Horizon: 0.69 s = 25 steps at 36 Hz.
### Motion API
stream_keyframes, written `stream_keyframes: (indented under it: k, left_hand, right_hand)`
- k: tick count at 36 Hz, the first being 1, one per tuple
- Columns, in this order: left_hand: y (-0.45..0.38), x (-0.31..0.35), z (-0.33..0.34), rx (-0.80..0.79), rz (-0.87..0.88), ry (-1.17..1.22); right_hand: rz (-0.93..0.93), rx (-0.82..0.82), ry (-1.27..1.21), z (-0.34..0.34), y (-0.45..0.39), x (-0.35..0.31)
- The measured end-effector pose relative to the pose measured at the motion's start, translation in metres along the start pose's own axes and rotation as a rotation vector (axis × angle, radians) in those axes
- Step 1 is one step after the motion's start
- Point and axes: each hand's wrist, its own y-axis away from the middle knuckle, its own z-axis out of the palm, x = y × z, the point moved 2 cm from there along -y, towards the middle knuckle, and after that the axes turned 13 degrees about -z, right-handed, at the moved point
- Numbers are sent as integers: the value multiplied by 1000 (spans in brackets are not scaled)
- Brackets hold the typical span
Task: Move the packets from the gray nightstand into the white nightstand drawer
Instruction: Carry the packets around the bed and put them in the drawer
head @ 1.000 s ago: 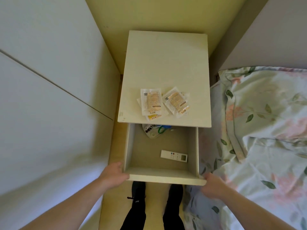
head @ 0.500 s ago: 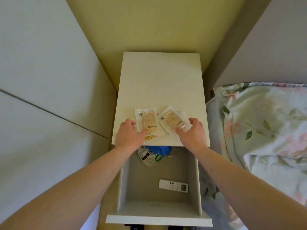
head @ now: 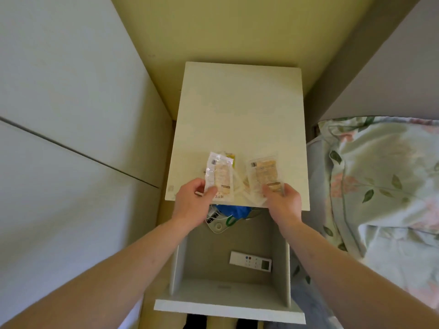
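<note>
White nightstand [head: 240, 110] is my landmark; its drawer [head: 228, 307] stands pulled out toward me below the top's near edge. Drawer contents: a white remote [head: 250, 261] lying flat on the drawer floor toward the right wall, with a small screen at its right end and blue and red buttons near its left; at the back, half under the nightstand top, a blue bundle [head: 234, 211] over a clear plastic piece with a round hole [head: 218, 226] and a bit of green beside it. I can't tell what those back items are. The packets are not in the drawer: they sit above the near edge of the nightstand top. My left hand [head: 191, 205] pinches a clear packet [head: 219, 178] at its lower end, thumb on its face, with a yellow-edged packet [head: 230, 159] showing behind it. My right hand [head: 283, 201] grips a second clear packet [head: 264, 173] by its lower edge, more clear wrapping bunched beneath. Both packets show tan contents, a small dark code patch at the upper left, and a dark strip low down; the print is too small to read. A floral pillow [head: 380, 176] lies right of the nightstand.
</note>
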Motion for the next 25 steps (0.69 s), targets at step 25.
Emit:
stream_keyframes:
  k: [25]
  left_hand:
    - [62, -100, -17, 11, 80, -453]
  right_hand:
    - [107, -433, 410, -12, 126, 105]
